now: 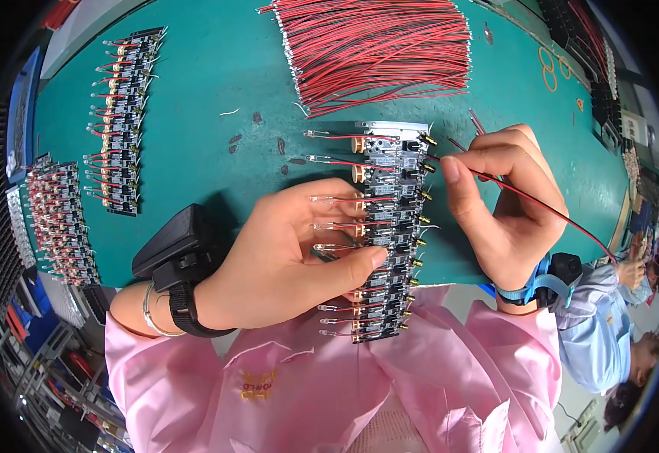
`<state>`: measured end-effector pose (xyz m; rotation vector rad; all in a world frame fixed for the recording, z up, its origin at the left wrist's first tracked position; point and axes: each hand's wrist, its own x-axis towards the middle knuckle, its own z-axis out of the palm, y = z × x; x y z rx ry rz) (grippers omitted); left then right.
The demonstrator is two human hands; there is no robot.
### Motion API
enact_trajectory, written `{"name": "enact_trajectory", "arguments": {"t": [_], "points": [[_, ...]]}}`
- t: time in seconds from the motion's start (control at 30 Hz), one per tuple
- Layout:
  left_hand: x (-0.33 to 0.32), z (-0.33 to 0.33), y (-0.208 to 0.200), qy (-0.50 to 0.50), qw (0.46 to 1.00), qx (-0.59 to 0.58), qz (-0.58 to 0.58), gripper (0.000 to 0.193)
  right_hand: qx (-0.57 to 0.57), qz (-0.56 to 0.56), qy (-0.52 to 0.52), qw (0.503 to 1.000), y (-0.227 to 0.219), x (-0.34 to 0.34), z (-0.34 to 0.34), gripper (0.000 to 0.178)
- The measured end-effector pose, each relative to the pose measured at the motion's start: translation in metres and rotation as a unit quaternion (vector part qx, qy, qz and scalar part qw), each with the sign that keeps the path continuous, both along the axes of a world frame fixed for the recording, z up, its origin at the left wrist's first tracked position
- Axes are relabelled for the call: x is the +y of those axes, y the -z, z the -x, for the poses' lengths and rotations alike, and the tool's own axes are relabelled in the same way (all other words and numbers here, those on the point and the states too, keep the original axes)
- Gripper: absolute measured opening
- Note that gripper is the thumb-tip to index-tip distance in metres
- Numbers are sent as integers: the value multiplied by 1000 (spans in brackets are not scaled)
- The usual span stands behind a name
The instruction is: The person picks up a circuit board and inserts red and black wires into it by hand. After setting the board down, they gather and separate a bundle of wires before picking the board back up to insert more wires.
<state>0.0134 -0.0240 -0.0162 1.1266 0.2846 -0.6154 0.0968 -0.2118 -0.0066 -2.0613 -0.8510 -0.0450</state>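
Note:
My left hand (pixel 299 257) grips a long strip of circuit boards (pixel 386 234) from its left side, thumb on top and fingers curled beneath. Clear LEDs on red leads stick out along the strip's left edge, beside round copper-coloured parts. Small brass-coloured parts line its right edge. Between thumb and forefinger, my right hand (pixel 503 196) pinches a red-and-black wire (pixel 548 205). One end of the wire points at the strip's upper right edge; whether it touches there I cannot tell. The rest of the wire trails to the lower right.
A large bundle of red-and-black wires (pixel 378 53) lies at the far side of the green table (pixel 201 98). Another board strip (pixel 122 121) rests at the left, and stacked boards (pixel 58 219) lie beyond it. Rubber bands (pixel 548 69) lie far right. A co-worker (pixel 597 332) sits at the right.

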Motion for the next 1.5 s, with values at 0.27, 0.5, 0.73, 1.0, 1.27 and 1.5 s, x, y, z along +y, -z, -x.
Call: {"name": "enact_trajectory", "arguments": {"t": [0.27, 0.5, 0.73, 1.0, 1.27, 1.5], "points": [[-1, -3, -3, -7, 1000, 15, 22, 26, 6, -4, 10, 1000, -1, 1, 0, 10], [-3, 0, -2, -18, 1000, 2, 25, 27, -13, 5, 4, 1000, -2, 0, 1, 10], [-2, -1, -2, -6, 1000, 1, 27, 26, -15, 11, 18, 1000, 0, 2, 2, 10], [-4, 0, -3, -16, 999, -3, 31, 25, 9, 7, 18, 1000, -1, 2, 2, 10], [-3, 0, -1, -9, 999, -8, 33, 25, 34, -2, 27, 999, -2, 3, 4, 9], [-3, 2, -2, -9, 999, -11, 30, 25, -8, 12, 22, 1000, -2, 4, 4, 11]]}}
